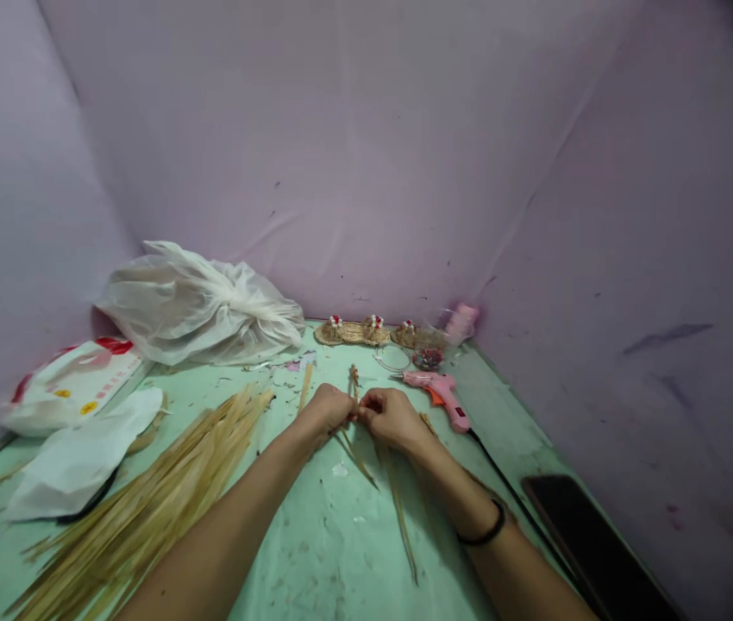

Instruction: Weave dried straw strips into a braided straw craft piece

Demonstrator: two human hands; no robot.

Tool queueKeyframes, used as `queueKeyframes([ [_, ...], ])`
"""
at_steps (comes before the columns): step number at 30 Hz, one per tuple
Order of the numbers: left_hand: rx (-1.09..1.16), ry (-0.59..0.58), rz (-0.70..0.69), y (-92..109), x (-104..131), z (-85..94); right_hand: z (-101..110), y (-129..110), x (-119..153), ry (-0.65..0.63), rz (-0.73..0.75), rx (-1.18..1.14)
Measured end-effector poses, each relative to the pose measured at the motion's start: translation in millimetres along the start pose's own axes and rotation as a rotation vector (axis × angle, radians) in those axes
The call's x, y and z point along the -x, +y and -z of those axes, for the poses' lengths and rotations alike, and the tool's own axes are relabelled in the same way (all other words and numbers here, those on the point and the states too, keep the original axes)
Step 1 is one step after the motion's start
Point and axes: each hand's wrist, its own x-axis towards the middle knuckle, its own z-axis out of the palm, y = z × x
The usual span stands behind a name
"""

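My left hand [329, 407] and my right hand [391, 416] meet at the middle of the green table, both closed with fingertips pinched on a thin braid of dried leaf strips [354, 379]. Its short, knotted end stands up beyond my fingers. Loose strip ends [400, 513] trail from under my hands toward me. The exact spot where the fingers grip is partly hidden. To the left lies a large bundle of dried leaf strips [178, 483]. A pink glue gun [441, 397] with an orange trigger rests just right of my right hand.
Woven pieces with red and white beads [357, 332] lie along the back wall, near a wire ring [393, 358] and a pink spool [461, 323]. A white plastic bag [204, 306] fills the back left. A dark phone-like slab [590, 543] lies at right, beside a black cord [515, 492].
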Motion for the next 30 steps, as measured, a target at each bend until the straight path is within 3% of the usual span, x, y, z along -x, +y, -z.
queueKeyframes([
  [3, 0.013, 0.004, -0.014, -3, -5, -2.0, 5, -9, 7, 0.062, -0.065, 0.151],
  [7, 0.060, -0.010, 0.042, -2, -6, -1.0, 6, -23, 14, 0.052, -0.110, 0.269],
  [11, 0.101, -0.072, 0.097, 0, -3, 5.7, -1, -36, 23, 0.060, -0.030, 0.429],
  [16, 0.095, -0.173, 0.034, -3, -2, 17.9, -16, -48, 36, 0.005, 0.006, 0.559],
  [19, 0.067, -0.179, 0.014, -6, -5, 23.3, -21, -51, 41, -0.038, 0.024, 0.499],
  [22, 0.053, -0.196, 0.012, -7, -8, 27.2, -13, -51, 39, -0.032, 0.045, 0.424],
  [24, 0.055, -0.221, 0.006, -6, -8, 29.7, -1, -46, 32, 0.043, 0.008, 0.229],
  [26, 0.055, -0.249, 0.002, -4, -6, 32.3, 10, -40, 21, 0.118, -0.094, -0.110],
  [30, 0.032, -0.304, 0.006, 1, -3, 36.1, 11, -30, 4, -0.013, -0.226, -0.369],
])
